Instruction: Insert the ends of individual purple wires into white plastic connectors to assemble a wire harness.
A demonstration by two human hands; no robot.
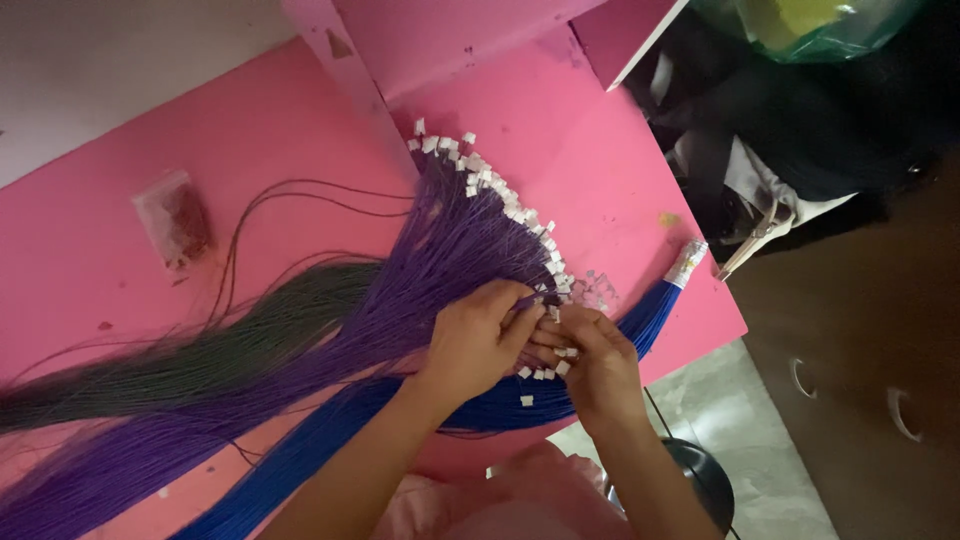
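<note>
1. The left hand [472, 340] and the right hand [590, 355] meet over the near edge of the pink table [120, 190], just beside each other
2. The left fingers are pinched together on the end of a purple wire [527, 297]
3. The right fingers are curled shut around a few small white plugs [560, 355]; how tight the grip is I cannot tell
4. The purple wires [440, 250] lie in a big fan across the table, and many of their far ends already carry white plugs [480, 175]
5. It looks to me like a plug is being pushed onto one wire end; that job needs a steady pinch and good aim, since both parts are tiny
6. A blue bunch of wires [330, 435] lies under the hands, and a dark green bunch [200, 350] lies to the left
7. A small clear bag [172, 222] sits on the table, well apart from the hands; something reddish-brown is in it, too blurry to name
</note>
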